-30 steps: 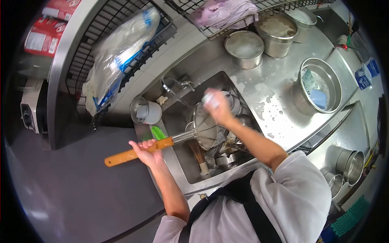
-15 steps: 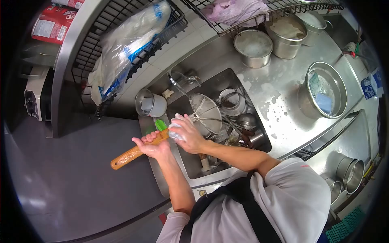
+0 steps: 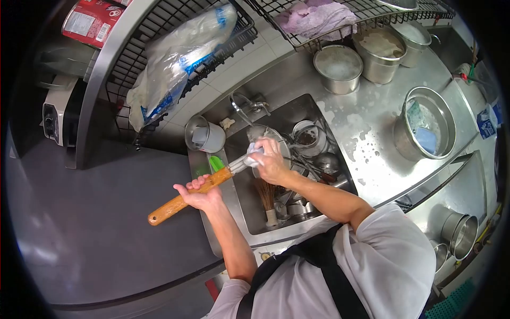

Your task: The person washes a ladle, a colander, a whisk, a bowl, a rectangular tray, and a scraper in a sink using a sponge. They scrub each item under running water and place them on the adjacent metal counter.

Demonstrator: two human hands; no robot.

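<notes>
A long-handled strainer (image 3: 170, 209) with a wooden handle lies slantwise across my front, its round head over the sink and partly hidden by my right hand. Round the middle of the handle closes my left hand (image 3: 204, 196), thumb sticking out. My right hand (image 3: 273, 164) grips a crumpled white scrubbing cloth (image 3: 253, 154) against the metal neck, close to the head. Under the strainer, the sink (image 3: 241, 210) holds a brown bristle whisk (image 3: 267, 199), a metal pot (image 3: 311, 139), a ladle (image 3: 327, 162) and other metal utensils.
A faucet (image 3: 257, 106) rises behind the sink. On the left rim stand a metal container (image 3: 212, 139) and a bright green utensil (image 3: 216, 164). To the right is a large pot (image 3: 406, 143) with cloths inside; several pots line the back. Wire racks (image 3: 297, 37) hang above.
My right hand and the white cloth have slid from the top of the wooden handle along the metal neck toward the strainer's head. My left hand keeps its grip. The view has shifted slightly.
</notes>
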